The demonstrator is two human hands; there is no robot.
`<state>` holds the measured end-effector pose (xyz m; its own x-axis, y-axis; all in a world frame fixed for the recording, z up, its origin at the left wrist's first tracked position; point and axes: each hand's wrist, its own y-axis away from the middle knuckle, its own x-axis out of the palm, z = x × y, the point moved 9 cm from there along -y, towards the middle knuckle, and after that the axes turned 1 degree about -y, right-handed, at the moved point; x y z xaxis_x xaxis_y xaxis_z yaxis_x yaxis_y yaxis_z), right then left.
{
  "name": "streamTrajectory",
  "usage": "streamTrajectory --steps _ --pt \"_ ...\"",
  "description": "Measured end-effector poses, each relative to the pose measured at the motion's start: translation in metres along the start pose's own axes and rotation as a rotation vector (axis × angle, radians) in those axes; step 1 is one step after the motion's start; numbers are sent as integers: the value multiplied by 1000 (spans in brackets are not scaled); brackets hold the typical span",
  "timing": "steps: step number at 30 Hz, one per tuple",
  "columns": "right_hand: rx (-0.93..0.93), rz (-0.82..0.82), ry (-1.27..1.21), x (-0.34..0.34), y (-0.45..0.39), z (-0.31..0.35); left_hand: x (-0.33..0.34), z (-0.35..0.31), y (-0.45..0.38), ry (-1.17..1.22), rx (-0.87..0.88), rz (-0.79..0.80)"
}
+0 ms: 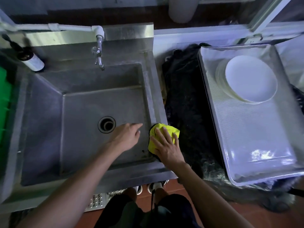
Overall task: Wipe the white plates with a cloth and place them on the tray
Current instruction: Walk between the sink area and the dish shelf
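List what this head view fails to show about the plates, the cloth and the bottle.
- White plates: stacked, top plate hides the count.
- Yellow cloth: right hand covers it; dark underside barely visible.
- Bottle: label blurred.
- Tray: right edge cut off.

A deep steel sink fills the left and middle of the view. Its round drain is in the floor of the basin, toward the near right part. A metal tap hangs over the far edge of the sink, fed by a white pipe along the wall behind. A dark bottle stands at the far left corner of the sink. Left of the sink there is something green. Right of the sink lies a black sheet.
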<state>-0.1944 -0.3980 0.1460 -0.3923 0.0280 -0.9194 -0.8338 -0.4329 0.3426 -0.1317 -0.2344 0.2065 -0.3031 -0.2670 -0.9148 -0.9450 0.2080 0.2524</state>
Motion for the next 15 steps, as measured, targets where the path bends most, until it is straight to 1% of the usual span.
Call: streamTrajectory --steps 2,4,7,10,13,15 --pt "5 -6 -42 -4 1 0 -2 -4 -3 -12 29 -5" --pt "42 -48 -116 -15 5 -2 -4 -9 -5 -9 55 -9" --pt "173 -151 -235 -38 12 -18 -6 -16 -12 -13 86 9" --pt "328 -199 -354 -59 17 -42 -13 -30 -19 -4 137 6" --pt "409 -275 -413 -88 26 -64 -23 -54 -30 37 219 -18" --pt "440 -341 -411 -111 36 -78 -28 -75 -41 73 281 -6"
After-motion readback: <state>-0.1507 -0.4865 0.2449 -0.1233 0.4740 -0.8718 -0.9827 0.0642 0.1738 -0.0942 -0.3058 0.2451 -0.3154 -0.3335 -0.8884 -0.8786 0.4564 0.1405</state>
